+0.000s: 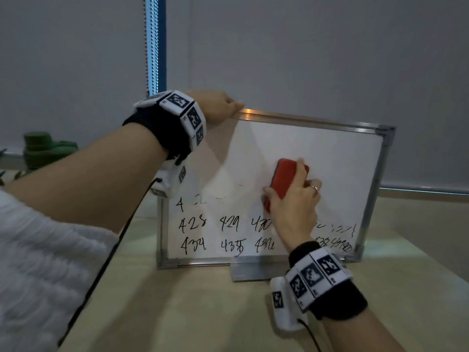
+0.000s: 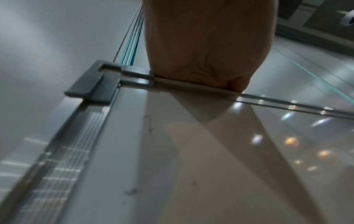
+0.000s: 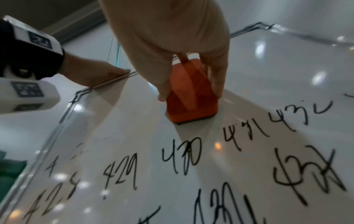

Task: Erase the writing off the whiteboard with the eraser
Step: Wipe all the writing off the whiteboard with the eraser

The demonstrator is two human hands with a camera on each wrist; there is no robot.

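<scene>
A metal-framed whiteboard [image 1: 317,148] stands upright on a tan table. Its upper half is wiped white; two rows of black handwritten numbers [image 1: 210,235] fill the lower part, with faint remnants above them. My right hand [image 1: 294,199] grips a red eraser [image 1: 285,177] pressed flat against the middle of the board, just above the numbers; the eraser [image 3: 191,97] shows orange-red between thumb and fingers in the right wrist view. My left hand [image 1: 218,105] holds the board's top edge near its left corner, fingers curled over the frame [image 2: 191,87].
A grey roller blind with a bead chain [image 1: 146,47] hangs behind the board. A dark green object [image 1: 45,148] sits on the sill at far left. The board rests in a metal stand [image 1: 251,271] on the tan table [image 1: 190,313].
</scene>
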